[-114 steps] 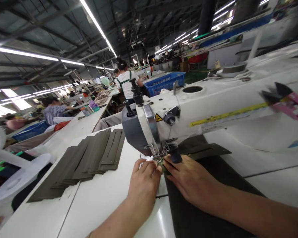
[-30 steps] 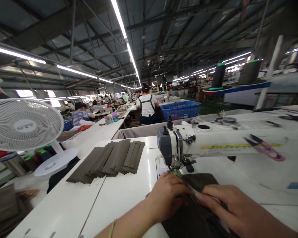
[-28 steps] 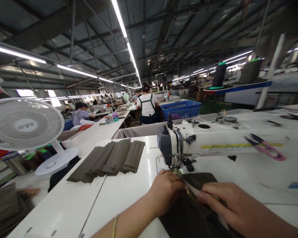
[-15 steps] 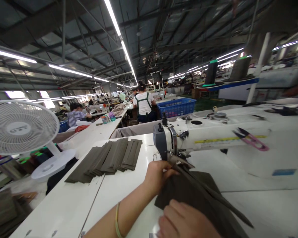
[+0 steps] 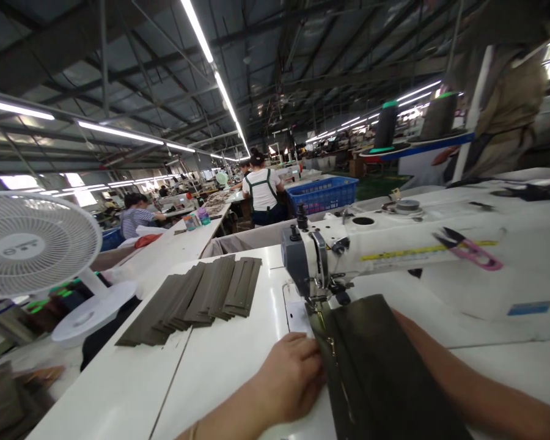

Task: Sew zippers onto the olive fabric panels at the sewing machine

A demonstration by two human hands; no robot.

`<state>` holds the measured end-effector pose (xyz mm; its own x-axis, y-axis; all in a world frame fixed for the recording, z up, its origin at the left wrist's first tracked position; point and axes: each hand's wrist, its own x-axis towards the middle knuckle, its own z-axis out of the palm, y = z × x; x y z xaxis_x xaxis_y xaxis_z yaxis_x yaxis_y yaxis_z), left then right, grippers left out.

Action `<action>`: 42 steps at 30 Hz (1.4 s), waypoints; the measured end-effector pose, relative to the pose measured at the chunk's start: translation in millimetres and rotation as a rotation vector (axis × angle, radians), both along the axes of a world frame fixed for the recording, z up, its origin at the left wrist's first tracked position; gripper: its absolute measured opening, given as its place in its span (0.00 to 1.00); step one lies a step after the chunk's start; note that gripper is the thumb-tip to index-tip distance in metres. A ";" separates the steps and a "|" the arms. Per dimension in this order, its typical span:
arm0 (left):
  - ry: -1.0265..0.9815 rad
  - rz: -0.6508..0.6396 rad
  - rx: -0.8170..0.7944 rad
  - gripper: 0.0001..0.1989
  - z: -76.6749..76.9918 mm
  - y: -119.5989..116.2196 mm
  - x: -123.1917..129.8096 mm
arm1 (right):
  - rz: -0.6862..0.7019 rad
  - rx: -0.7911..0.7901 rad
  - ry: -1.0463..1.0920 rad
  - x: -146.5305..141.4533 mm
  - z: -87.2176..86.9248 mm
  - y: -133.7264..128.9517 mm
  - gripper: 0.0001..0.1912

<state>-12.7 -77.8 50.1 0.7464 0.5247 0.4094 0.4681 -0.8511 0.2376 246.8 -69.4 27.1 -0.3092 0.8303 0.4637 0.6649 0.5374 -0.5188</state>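
A dark olive fabric piece (image 5: 380, 366) lies under the head of a white sewing machine (image 5: 321, 269) and runs toward me. Thin gold-coloured bits show along its left side; what they are I cannot make out. My left hand (image 5: 296, 376) rests on the table with its fingers curled against the fabric's left edge, just in front of the needle area. From the lower right my right hand (image 5: 406, 333) reaches behind the fabric; its fingers are hidden there. A fanned row of olive fabric pieces (image 5: 197, 293) lies to the left on the white table (image 5: 220, 360).
A white fan (image 5: 27, 244) stands at the left. Pink-handled thread snips (image 5: 479, 253) rest on the machine arm. Thread cones (image 5: 387, 125) sit on a stand at the right. Beyond the table are a blue crate (image 5: 323, 194) and a seated co-worker (image 5: 261, 189).
The fabric has been turned and laid flatter along the machine. My left hand has come down and nearer to me, while my right hand has moved from the front to behind the fabric's right side.
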 end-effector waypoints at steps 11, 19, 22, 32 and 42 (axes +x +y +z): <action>0.115 0.269 0.058 0.20 -25.1 16.0 20.5 | -0.054 -0.254 0.151 26.1 -4.7 29.9 0.22; -0.011 0.228 0.023 0.24 -18.0 17.8 21.4 | -0.004 -0.535 0.294 24.1 2.2 68.4 0.20; -0.070 0.259 0.001 0.20 -16.0 17.0 23.8 | 0.031 -0.510 0.275 24.2 3.4 63.3 0.12; -0.020 0.295 -0.006 0.17 -18.6 14.0 21.0 | -0.256 -0.142 -0.203 11.9 1.5 60.5 0.20; -0.087 0.310 0.038 0.13 -18.5 10.0 22.4 | -0.181 0.518 -0.450 -23.5 3.2 42.3 0.12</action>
